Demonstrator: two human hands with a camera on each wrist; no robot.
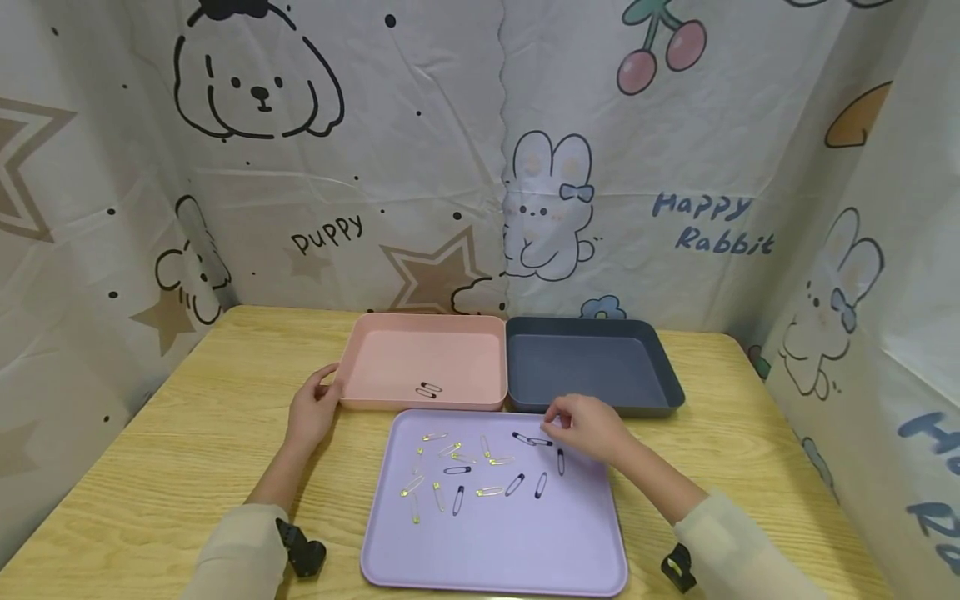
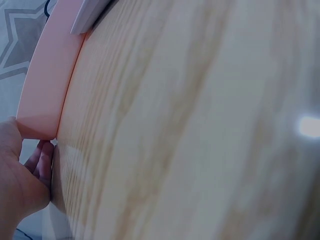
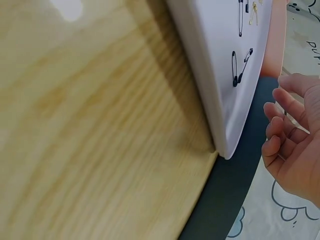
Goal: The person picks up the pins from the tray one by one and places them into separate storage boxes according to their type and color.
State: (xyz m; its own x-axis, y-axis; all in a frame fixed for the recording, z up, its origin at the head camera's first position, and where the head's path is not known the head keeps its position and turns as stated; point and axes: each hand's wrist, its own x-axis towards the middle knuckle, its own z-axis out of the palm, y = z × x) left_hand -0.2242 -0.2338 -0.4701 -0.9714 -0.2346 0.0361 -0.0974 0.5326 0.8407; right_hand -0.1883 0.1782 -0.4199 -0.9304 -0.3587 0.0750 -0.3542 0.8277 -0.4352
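My left hand (image 1: pixel 313 410) holds the near left corner of a pink tray (image 1: pixel 420 333); in the left wrist view its curled fingers (image 2: pixel 45 162) are at that corner. Two black safety pins (image 1: pixel 429 388) lie inside this tray. Over the far right part of a lilac tray (image 1: pixel 495 558), my right hand (image 1: pixel 588 427) pinches with thumb and forefinger. A small dark bit, seemingly a black safety pin (image 3: pixel 285 113), shows between those fingers in the right wrist view. Below lie black safety pins (image 1: pixel 560 462) and yellow safety pins (image 1: pixel 490 492), several of each, scattered across the lilac tray.
A dark blue-grey tray (image 1: pixel 592 358) stands against the pink tray's right side, behind the lilac one. All three rest on a wooden table (image 1: pixel 150 467). A printed curtain (image 1: pixel 420 150) hangs at the back and both sides.
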